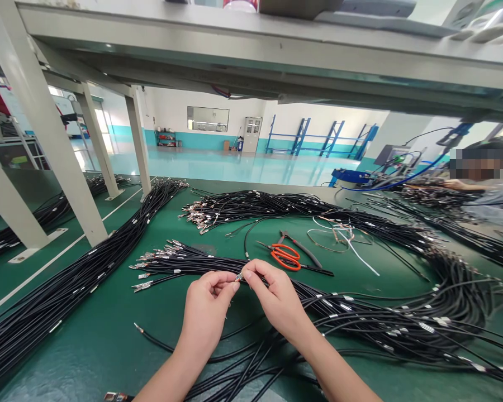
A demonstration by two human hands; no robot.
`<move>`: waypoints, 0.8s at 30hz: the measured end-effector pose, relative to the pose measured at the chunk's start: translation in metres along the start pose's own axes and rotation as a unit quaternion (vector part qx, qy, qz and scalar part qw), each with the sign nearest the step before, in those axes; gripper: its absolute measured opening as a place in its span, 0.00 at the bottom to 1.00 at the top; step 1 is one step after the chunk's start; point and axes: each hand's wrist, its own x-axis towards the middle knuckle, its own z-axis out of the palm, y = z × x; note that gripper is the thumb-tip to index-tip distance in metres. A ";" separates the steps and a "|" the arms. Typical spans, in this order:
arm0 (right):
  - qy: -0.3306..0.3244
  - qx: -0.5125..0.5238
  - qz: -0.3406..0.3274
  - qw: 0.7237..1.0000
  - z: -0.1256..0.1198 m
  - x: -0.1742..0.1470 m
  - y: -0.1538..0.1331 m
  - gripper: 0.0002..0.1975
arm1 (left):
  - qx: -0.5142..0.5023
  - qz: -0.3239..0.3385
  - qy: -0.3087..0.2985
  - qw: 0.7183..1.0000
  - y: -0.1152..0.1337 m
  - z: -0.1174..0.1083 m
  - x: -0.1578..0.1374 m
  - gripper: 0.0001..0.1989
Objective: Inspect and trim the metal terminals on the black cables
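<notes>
Between the fingertips of both hands is a small metal cable connector (pixel 239 277). My left hand (pixel 207 307) pinches it from the left, thumb and forefinger closed. From the right, my right hand (pixel 276 298) pinches at the same piece, so the hands nearly touch. The cable behind it is mostly hidden by my fingers. Just beyond my hands lies a bundle of black cables (pixel 209 263) with bare metal ends pointing left. More loose black cables (pixel 251 357) run under my wrists. One single cable end (pixel 139 328) lies left of my left hand.
Orange-handled scissors (pixel 285 257) and grey-handled pliers (pixel 304 249) lie ahead. Thick cable bundles cross the green table (pixel 109 312) at left (pixel 88 273) and back (pixel 255 204). White wire scraps (pixel 346 234) lie nearby. A shelf beam (pixel 251 42) hangs overhead. Another person (pixel 486 173) sits at far right.
</notes>
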 end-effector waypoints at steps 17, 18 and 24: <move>-0.009 0.005 0.026 1.000 -0.001 0.001 -0.001 0.16 | 0.047 0.031 -0.047 0.997 0.003 -0.002 -0.003 0.20; -0.012 0.008 0.030 0.999 -0.001 0.001 -0.001 0.17 | 0.036 0.024 -0.056 0.998 0.003 -0.002 -0.002 0.20; -0.013 0.028 0.055 0.998 0.000 0.000 0.001 0.17 | 0.014 0.027 -0.061 0.998 0.002 -0.001 -0.002 0.24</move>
